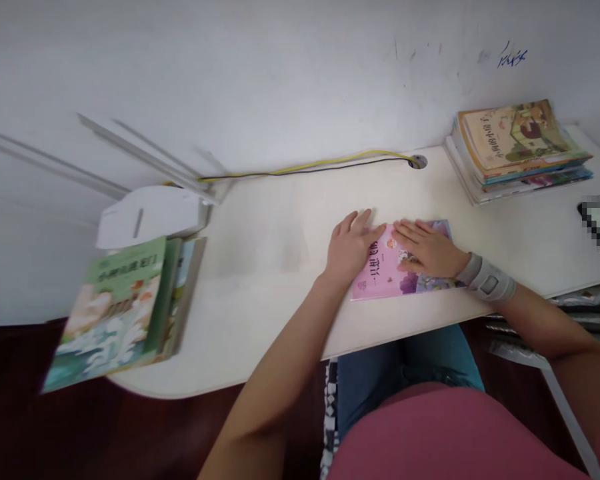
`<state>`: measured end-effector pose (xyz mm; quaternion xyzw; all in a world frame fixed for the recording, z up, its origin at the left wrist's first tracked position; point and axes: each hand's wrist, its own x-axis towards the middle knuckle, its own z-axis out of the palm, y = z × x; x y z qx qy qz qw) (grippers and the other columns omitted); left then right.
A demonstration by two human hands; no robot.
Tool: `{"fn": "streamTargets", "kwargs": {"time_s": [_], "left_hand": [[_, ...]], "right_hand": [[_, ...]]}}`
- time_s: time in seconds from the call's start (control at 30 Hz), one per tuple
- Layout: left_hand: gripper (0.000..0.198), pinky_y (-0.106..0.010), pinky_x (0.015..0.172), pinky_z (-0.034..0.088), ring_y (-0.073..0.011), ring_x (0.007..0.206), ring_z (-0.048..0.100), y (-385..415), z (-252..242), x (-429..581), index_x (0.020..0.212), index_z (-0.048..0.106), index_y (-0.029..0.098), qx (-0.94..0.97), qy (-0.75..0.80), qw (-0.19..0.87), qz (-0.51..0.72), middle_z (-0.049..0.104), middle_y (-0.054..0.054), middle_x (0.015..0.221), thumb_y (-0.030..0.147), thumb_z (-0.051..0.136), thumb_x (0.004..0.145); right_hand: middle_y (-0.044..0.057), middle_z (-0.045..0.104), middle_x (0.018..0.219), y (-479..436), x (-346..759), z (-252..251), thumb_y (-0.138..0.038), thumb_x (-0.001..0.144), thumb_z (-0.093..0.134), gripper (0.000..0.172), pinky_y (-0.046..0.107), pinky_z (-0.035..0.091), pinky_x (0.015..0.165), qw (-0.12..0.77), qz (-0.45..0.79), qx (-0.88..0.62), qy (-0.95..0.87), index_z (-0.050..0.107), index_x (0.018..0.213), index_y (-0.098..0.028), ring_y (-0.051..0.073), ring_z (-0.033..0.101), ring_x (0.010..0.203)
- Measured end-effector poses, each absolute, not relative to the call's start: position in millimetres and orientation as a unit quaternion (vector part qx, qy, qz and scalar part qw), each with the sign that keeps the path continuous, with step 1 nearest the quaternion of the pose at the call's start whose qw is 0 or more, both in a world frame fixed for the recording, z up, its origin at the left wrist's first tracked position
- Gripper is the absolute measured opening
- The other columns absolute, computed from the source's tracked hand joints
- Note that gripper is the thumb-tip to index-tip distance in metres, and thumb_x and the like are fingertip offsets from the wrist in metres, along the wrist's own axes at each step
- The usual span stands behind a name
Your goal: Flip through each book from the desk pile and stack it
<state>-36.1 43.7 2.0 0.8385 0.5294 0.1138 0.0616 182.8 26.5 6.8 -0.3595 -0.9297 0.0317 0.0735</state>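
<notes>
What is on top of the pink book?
Both palms lie flat on the pink book: left hand over its left edge, right hand across its middle. They hide part of the cover; the desk beneath cannot be seen.

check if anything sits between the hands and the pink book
Nothing visible does. The left hand rests on the left edge of the pink book, the right hand flat on its cover; both touch it.

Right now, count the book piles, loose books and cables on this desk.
Book piles: 2, the left pile and the right pile
Loose books: 1, the pink book
Cables: 2, the yellow cable and the black cable
Total: 5
</notes>
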Motion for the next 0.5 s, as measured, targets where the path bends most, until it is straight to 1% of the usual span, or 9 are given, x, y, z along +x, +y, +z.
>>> {"fn": "streamTargets", "kwargs": {"time_s": [0.07,0.13,0.23,0.4,0.5], "left_hand": [[0.041,-0.049,0.102,0.036,-0.0303,0.131,0.038,42.0,3.1,-34.8,0.127,0.059,0.036,0.833,0.543,0.043,0.099,0.047,-0.005,0.144,0.02,0.041,0.094],[0.041,-0.048,0.098,0.039,-0.0298,0.125,0.043,40.8,3.6,-33.6,0.129,0.058,0.036,0.827,0.555,0.027,0.085,0.052,-0.007,0.137,0.022,0.04,0.095],[0.043,-0.044,0.092,0.041,-0.028,0.114,0.049,40.4,3.5,-32.3,0.13,0.056,0.037,0.819,0.57,0.018,0.068,0.058,-0.009,0.126,0.021,0.038,0.095],[0.044,-0.04,0.088,0.043,-0.0261,0.107,0.05,42.0,2.0,-32.0,0.13,0.056,0.037,0.817,0.572,0.018,0.066,0.058,-0.01,0.118,0.02,0.036,0.095],[0.044,-0.039,0.087,0.043,-0.0257,0.105,0.051,42.5,2.0,-31.5,0.13,0.057,0.036,0.816,0.573,0.017,0.067,0.058,-0.011,0.115,0.021,0.035,0.095]], "right_hand": [[0.022,0.035,0.15,27.6,185.3,2.7,-0.054,0.094,0.036,0.071,0.049,0.025,0.112,0.06,0.025,-0.395,-0.916,0.037,0.142,-0.001,0.032,0.031,0.14],[0.023,0.035,0.149,29.7,193.2,0.5,-0.054,0.094,0.035,0.072,0.048,0.025,0.112,0.053,0.015,-0.433,-0.9,0.037,0.141,0.0,0.033,0.031,0.139],[0.023,0.035,0.149,30.1,209.0,-1.5,-0.054,0.095,0.031,0.073,0.047,0.027,0.111,0.047,-0.003,-0.478,-0.877,0.037,0.142,0.001,0.033,0.032,0.139],[0.026,0.033,0.149,20.8,235.8,-8.7,-0.055,0.095,0.028,0.075,0.046,0.031,0.109,0.046,-0.034,-0.536,-0.843,0.036,0.141,0.003,0.034,0.033,0.138],[0.026,0.037,0.147,5.7,249.0,-12.1,-0.052,0.096,0.027,0.072,0.047,0.032,0.108,0.04,-0.046,-0.564,-0.823,0.036,0.141,0.003,0.032,0.036,0.137]]}}
